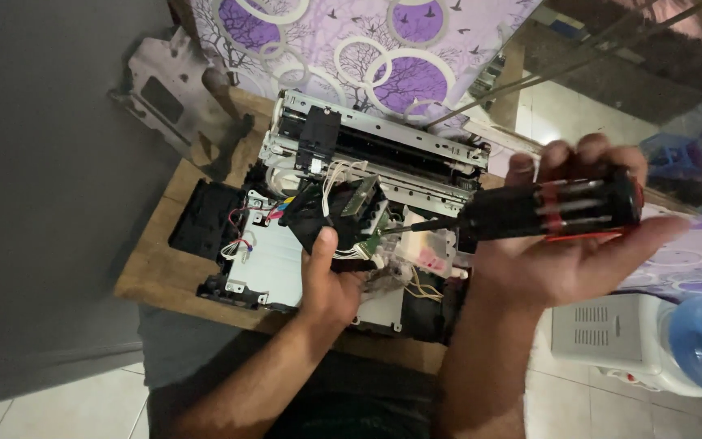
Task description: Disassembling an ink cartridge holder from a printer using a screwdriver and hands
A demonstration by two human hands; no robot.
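A black-and-red screwdriver [558,210] is gripped by the right hand [562,252]; the opened printer [351,211] is grasped by the left hand [331,280], whose fingertips are hidden inside.

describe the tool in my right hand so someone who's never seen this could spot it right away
Start at the opened printer on the wooden board. To its right, the right hand holds a screwdriver. It stands out by its fat black handle with red bands and a thin shaft pointing left into the printer.

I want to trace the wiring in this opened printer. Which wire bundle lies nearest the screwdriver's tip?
The white bundle by the small green board, just beyond the left hand. The screwdriver tip nearly touches it; the red-and-blue wires lie far off at the chassis's left edge.
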